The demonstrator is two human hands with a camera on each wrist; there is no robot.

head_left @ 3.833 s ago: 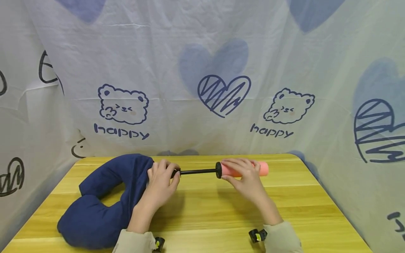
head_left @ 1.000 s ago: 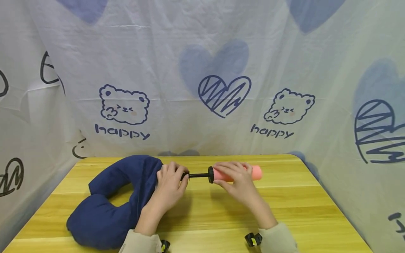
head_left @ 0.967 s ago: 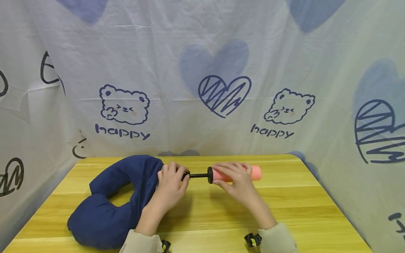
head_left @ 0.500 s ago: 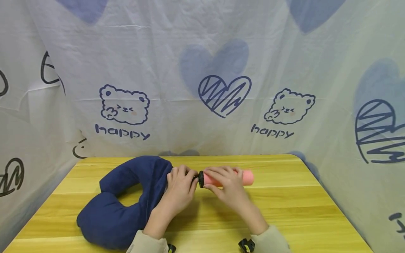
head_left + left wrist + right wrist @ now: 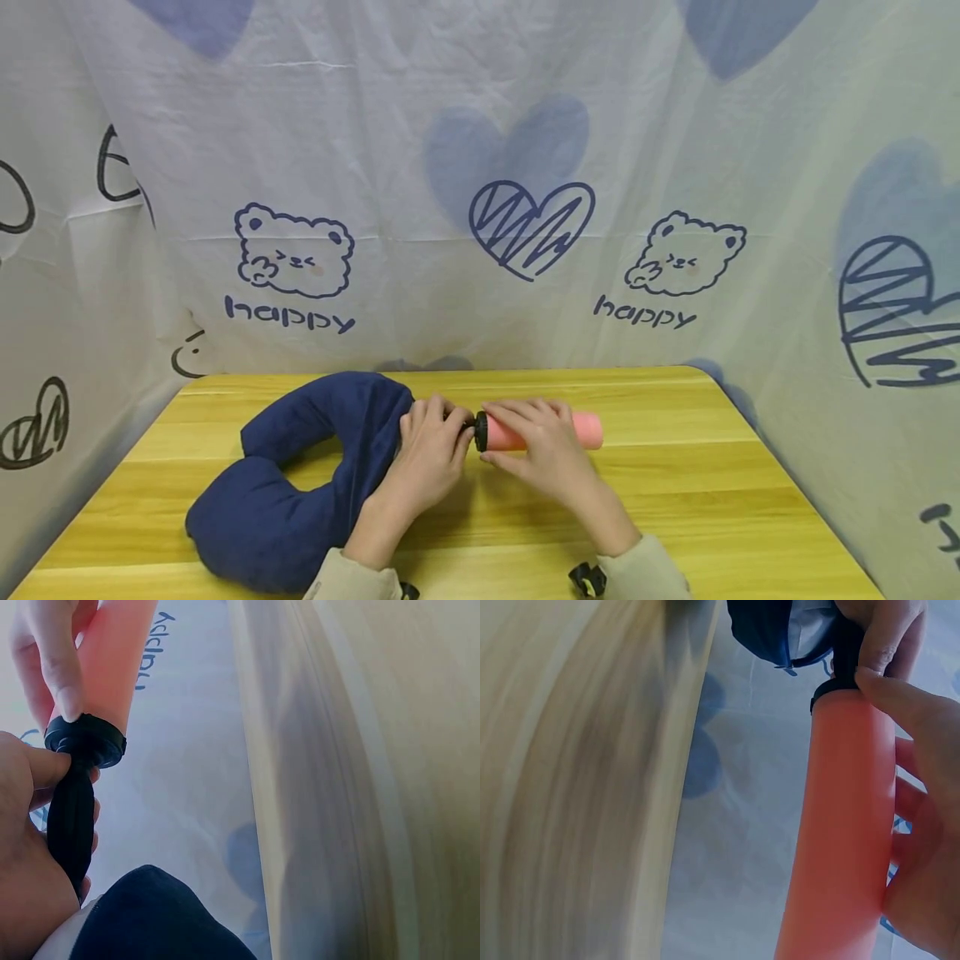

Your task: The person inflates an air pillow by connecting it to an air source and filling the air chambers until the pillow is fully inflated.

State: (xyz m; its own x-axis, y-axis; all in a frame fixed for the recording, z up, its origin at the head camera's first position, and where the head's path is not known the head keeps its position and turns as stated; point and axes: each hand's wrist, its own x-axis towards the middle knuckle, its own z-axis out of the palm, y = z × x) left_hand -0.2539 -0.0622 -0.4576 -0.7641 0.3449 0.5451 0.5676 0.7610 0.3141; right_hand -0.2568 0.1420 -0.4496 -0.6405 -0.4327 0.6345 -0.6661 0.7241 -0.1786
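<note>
A pink hand pump (image 5: 587,430) with a black end cap (image 5: 481,432) is held level over the table. My right hand (image 5: 543,442) grips its pink barrel (image 5: 840,825), thumb close to the cap. My left hand (image 5: 431,450) holds the black tapered end piece (image 5: 71,821), which sits right against the cap; no rod shows between them. Left of that hand lies a navy U-shaped neck pillow (image 5: 262,525). A pale inner layer (image 5: 810,634) shows at the pillow's opening, beside the left fingers. Where the end piece meets the pillow is hidden by the left hand.
The wooden table (image 5: 675,500) reaches back to a pale cloth backdrop (image 5: 420,292) printed with bears and hearts. Small black wrist devices (image 5: 587,579) sit at both sleeves.
The pink barrel has slid left along the black rod until its cap meets the left hand's end piece. The left hand and neck pillow have shifted right.
</note>
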